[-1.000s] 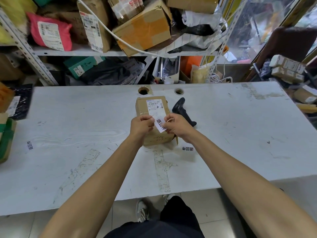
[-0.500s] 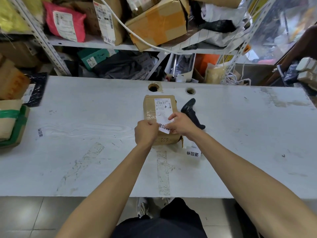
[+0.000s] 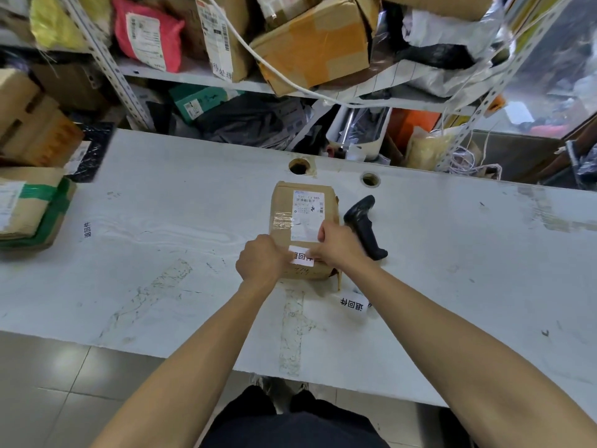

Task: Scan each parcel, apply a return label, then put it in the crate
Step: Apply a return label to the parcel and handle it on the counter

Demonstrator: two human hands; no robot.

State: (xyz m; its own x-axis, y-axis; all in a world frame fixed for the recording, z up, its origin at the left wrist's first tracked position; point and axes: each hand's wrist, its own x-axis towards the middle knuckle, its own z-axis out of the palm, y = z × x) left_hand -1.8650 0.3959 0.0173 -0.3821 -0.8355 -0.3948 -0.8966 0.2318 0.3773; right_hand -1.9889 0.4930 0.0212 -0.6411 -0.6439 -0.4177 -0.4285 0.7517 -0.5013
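Bench (image 3: 452, 260): a long white top, scuffed, with two round holes at its far edge; it carries everything in play.
Shelving (image 3: 106, 64): behind the bench, stacked with other cartons and mail bags; none of these are touched.
Box (image 3: 302, 202): the brown cardboard parcel lies flat on the bench in front of the person, its printed shipping slip facing up on the far half. It has not shifted over the last second.
Scanner (image 3: 365, 226): the black handheld unit lies on the bench just right of the box, untouched, which suggests scanning of this parcel is done.
Left hand (image 3: 263, 261): curled at the box's near left corner, fingertips on the left end of the sticker, pinning it down.
Right hand (image 3: 337, 245): curled over the box's near right part, fingers on the sticker's right end.
Return label (image 3: 302, 256): a second ago this white sticker was held tilted above the box top; now it lies level across the near half of the box, just below the shipping slip, between the two hands.
Spare label (image 3: 353, 304): a second white sticker lies on the bench near the box's near right corner.
Meaning: the sticking step looks nearly finished. Likely left: smooth the sticker flat, then carry the box to the crate, which is not in view.
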